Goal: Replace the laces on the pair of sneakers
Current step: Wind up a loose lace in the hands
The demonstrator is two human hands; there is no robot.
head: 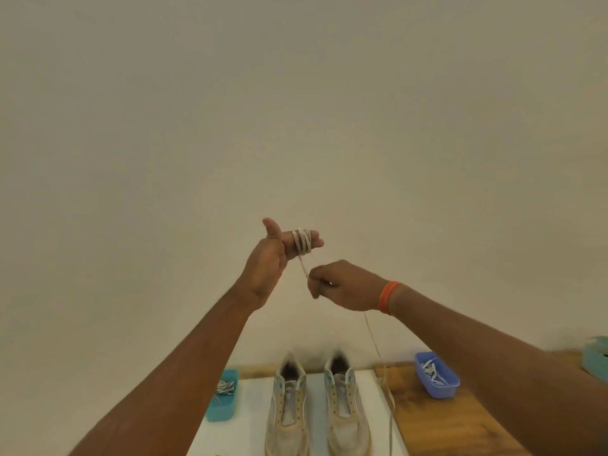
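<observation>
My left hand [266, 268] is raised in front of the wall, thumb up and fingers stretched out. A worn pale lace [303, 241] is wound in several turns round those fingers. Just below and to the right, my right hand [342, 284], with an orange band at the wrist, pinches the same lace. From there the loose strand hangs down to the table beside the right sneaker. Two dirty white sneakers, the left sneaker [288, 413] and the right sneaker [345, 409], stand side by side below with no laces in their eyelets.
The sneakers stand on a white mat [250, 422] on a wooden table [444, 422] against a plain wall. A teal tray [223, 396] with laces lies left of them, a blue tray [437, 378] with laces to the right. A teal object [597, 357] shows at the right edge.
</observation>
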